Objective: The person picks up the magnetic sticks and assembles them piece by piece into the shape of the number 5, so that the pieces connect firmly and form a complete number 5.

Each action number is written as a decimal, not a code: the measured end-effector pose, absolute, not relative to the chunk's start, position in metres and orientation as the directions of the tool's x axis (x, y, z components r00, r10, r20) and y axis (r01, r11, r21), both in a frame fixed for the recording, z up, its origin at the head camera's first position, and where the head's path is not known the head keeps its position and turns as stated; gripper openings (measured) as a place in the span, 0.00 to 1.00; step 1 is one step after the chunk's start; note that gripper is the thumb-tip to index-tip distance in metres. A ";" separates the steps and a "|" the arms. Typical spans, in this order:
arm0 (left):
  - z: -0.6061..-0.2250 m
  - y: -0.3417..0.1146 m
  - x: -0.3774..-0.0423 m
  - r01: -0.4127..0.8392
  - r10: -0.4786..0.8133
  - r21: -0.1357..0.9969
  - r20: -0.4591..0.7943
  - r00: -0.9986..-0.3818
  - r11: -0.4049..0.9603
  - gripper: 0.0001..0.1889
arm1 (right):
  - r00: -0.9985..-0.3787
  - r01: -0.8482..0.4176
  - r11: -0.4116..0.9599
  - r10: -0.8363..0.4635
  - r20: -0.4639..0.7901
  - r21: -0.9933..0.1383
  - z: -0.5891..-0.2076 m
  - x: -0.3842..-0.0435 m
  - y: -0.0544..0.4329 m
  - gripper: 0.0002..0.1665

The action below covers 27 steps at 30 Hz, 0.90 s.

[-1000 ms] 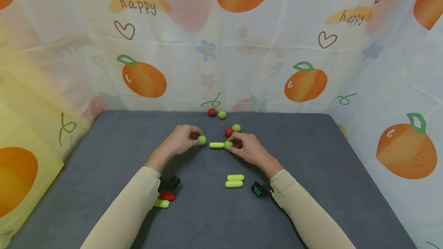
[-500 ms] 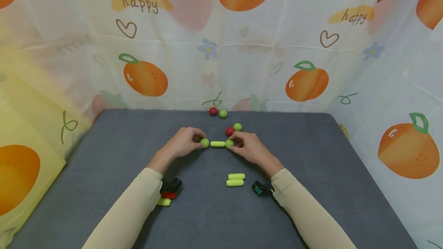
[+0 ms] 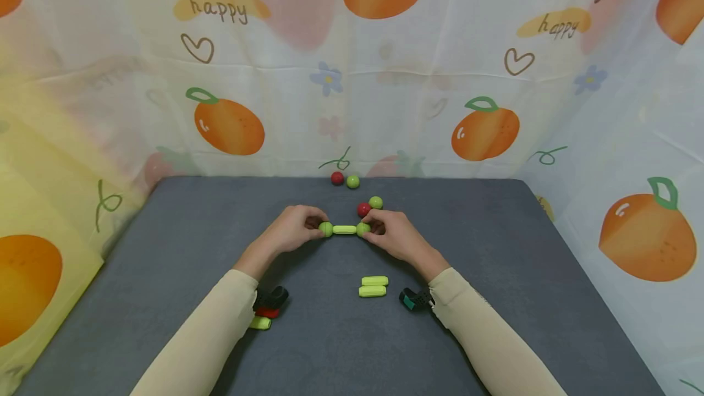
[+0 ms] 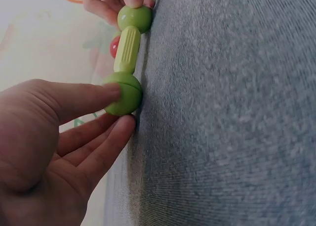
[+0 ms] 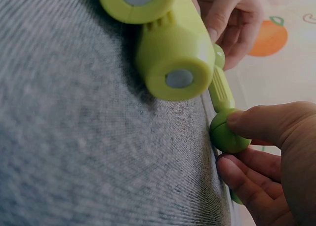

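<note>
My left hand (image 3: 297, 228) pinches a green ball (image 4: 124, 95) between thumb and fingers. Another green ball (image 5: 229, 132) is pinched by my right hand (image 3: 393, 234). A yellow-green magnetic rod (image 3: 344, 230) lies between the two balls, its ends meeting them in a straight line close over the table. In the left wrist view the rod shows grooves along its side. Just behind my right fingertips sit a red ball (image 3: 363, 209) and a green ball (image 3: 376, 202).
Two yellow-green rods (image 3: 373, 286) lie side by side nearer the front; grey discs show in their ends. A red rod (image 3: 267, 311) and a yellow-green rod (image 3: 261, 322) are partly hidden by my left sleeve. At the table's back edge rest a red ball (image 3: 337, 178) and a green ball (image 3: 353, 182).
My left hand has moved right with its green ball, closing the gap to the rod's left end. My right hand has stayed in place, holding its ball at the other end.
</note>
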<state>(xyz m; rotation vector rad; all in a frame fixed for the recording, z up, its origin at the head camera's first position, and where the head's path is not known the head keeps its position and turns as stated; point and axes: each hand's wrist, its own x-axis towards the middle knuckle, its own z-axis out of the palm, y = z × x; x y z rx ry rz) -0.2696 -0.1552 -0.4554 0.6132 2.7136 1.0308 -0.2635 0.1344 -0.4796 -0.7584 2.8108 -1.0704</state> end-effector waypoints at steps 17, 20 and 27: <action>-0.463 -0.165 -0.273 0.314 0.434 0.725 0.024 -0.901 0.613 0.13 | -0.880 -0.430 0.636 -0.455 0.139 -0.640 -0.479 -0.265 0.131 0.15; -0.462 -0.164 -0.273 0.305 0.431 0.725 0.012 -0.902 0.618 0.13 | -0.879 -0.432 0.641 -0.456 0.138 -0.634 -0.476 -0.264 0.132 0.16; -0.464 -0.161 -0.272 0.307 0.433 0.723 0.012 -0.902 0.619 0.12 | -0.883 -0.444 0.656 -0.435 0.174 -0.611 -0.455 -0.257 0.140 0.18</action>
